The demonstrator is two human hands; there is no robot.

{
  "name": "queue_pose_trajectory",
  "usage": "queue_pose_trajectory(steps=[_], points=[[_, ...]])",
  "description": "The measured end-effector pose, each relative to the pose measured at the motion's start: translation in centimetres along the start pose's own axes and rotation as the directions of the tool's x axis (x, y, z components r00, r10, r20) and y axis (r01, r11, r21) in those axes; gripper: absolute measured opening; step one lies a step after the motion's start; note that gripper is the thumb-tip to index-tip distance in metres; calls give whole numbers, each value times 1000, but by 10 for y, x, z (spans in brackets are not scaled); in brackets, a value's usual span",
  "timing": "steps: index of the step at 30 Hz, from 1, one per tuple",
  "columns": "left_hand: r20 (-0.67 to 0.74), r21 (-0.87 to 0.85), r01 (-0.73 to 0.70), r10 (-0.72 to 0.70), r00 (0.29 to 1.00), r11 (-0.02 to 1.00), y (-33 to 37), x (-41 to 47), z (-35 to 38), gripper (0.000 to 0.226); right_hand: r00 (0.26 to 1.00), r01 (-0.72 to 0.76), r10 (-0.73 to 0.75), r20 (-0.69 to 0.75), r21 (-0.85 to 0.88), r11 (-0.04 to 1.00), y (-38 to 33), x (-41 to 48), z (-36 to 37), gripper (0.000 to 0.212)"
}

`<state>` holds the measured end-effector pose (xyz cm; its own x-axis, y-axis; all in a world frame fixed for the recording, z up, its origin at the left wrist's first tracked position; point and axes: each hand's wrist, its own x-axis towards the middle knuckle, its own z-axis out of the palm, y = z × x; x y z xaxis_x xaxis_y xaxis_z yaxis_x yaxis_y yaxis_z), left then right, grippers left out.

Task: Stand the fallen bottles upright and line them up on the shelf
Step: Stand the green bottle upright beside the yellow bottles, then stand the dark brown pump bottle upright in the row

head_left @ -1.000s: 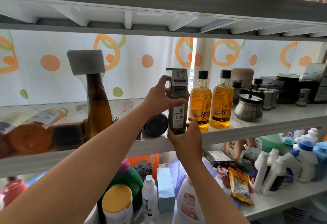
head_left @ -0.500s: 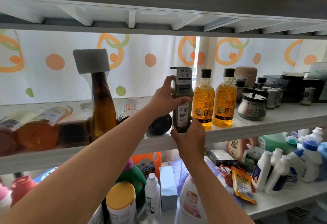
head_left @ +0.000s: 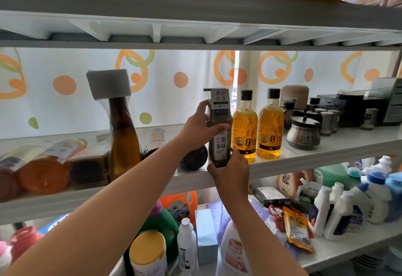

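A dark green pump bottle [head_left: 219, 123] with a white label stands upright at the front of the middle shelf [head_left: 326, 158]. My left hand [head_left: 199, 126] grips its upper body and my right hand [head_left: 230, 171] holds its base from below. Two upright amber bottles [head_left: 244, 127] [head_left: 270, 127] stand directly to its right. A dark bottle [head_left: 194, 159] lies on its side behind my left wrist. Further left a tall brown bottle [head_left: 123, 140] with a grey cap stands upright, and orange bottles [head_left: 43, 166] lie fallen.
Metal jars and canisters [head_left: 303, 135] crowd the right end of the middle shelf. The lower shelf holds detergent bottles [head_left: 369, 199], snack packets [head_left: 298, 230] and a yellow-lidded tub [head_left: 148, 251]. Another shelf with boxes hangs close overhead.
The green bottle has shifted slightly right, closer to the amber bottles. Both hands keep their hold on it.
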<state>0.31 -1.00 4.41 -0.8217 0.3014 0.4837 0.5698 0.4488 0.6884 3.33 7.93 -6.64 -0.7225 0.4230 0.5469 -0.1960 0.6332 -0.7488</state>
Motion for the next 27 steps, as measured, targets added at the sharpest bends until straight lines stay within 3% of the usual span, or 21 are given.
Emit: queue_pose_trajectory(steps=[5,7,11,15,20,24,27], points=[[43,-41,59,-57,997,997,-7,-2,-8,98,1000,-5,5,7,-5,1000,-4,-5,-6,61],[-41,-55,59,-61,997,997,-5,-3,-16,84,998,14,-13,-57,13,1000,-7,-9,-10,58],[-244,-20,101,-103,964,995,-5,-3,-33,34,939,277,-259,-225,51,960,-17,-18,-8,43],[-268,138,174,-132,954,975,-16,-6,-39,22,885,436,-442,-146,-72,897,-34,-21,-2,38],[-237,233,166,-110,965,958,-27,2,-39,16,880,460,-471,-55,-147,876,-45,-23,7,42],[-253,222,193,-134,958,956,-35,14,-40,15,896,441,-445,6,-145,886,-49,-19,13,42],[-279,116,239,-200,939,964,-41,18,-39,19,912,410,-407,49,-131,903,-50,-17,15,41]])
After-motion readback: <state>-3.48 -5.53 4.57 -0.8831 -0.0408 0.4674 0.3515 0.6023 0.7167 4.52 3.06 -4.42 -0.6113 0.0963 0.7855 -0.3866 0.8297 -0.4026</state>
